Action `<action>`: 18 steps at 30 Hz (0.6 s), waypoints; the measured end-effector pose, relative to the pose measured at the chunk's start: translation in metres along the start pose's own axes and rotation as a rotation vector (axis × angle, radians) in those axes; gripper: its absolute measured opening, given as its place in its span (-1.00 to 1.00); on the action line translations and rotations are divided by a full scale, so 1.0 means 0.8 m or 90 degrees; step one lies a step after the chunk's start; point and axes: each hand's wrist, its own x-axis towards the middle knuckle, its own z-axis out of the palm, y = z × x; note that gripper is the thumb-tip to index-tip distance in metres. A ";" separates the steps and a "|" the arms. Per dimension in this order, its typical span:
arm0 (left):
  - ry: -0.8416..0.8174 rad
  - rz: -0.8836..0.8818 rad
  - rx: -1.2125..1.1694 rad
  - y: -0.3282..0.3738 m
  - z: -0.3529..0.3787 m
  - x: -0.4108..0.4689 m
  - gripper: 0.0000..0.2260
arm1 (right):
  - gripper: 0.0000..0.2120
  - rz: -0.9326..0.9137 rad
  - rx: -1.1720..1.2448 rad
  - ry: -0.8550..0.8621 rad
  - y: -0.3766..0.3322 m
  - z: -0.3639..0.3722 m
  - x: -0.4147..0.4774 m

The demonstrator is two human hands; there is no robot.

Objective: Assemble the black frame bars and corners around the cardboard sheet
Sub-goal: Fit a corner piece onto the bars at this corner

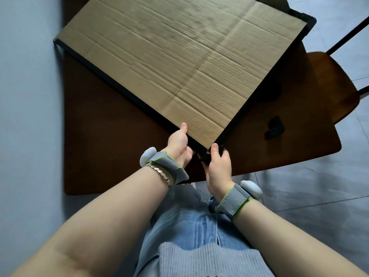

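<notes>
A large brown cardboard sheet lies tilted on a dark wooden table, one corner pointing at me. Black frame bars run along its left edge and its right edge. A black corner piece sits on the far right corner. My left hand grips the near end of the left bar, thumb on top. My right hand pinches a black corner piece at the near corner, where the two bars meet. A loose black corner piece lies on the table to the right.
A wooden chair with black metal legs stands at the table's right side. The table's near edge is just beyond my lap. Grey tiled floor surrounds the table. Both wrists wear grey straps with white sensors.
</notes>
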 end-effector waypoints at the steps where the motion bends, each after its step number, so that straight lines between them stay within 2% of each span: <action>1: 0.002 0.008 0.000 -0.001 -0.004 0.001 -0.59 | -0.68 0.017 0.015 0.006 0.002 0.001 -0.002; 5: 0.036 0.056 -0.010 -0.003 -0.016 0.015 -0.60 | -0.67 0.087 0.141 -0.057 -0.006 0.002 -0.007; 8: 0.059 0.074 0.007 -0.007 -0.016 0.022 -0.55 | -0.60 0.085 0.095 -0.024 -0.004 0.006 -0.008; 12: 0.088 0.079 0.032 -0.007 -0.008 0.022 -0.52 | -0.45 -0.013 -0.081 0.041 0.006 0.012 0.000; 16: 0.091 0.085 0.034 -0.008 -0.008 0.027 -0.47 | -0.49 0.020 -0.039 0.019 -0.002 0.013 -0.001; 18: 0.088 0.083 0.025 -0.005 -0.007 0.025 -0.47 | -0.52 0.067 0.008 -0.051 -0.013 0.007 -0.002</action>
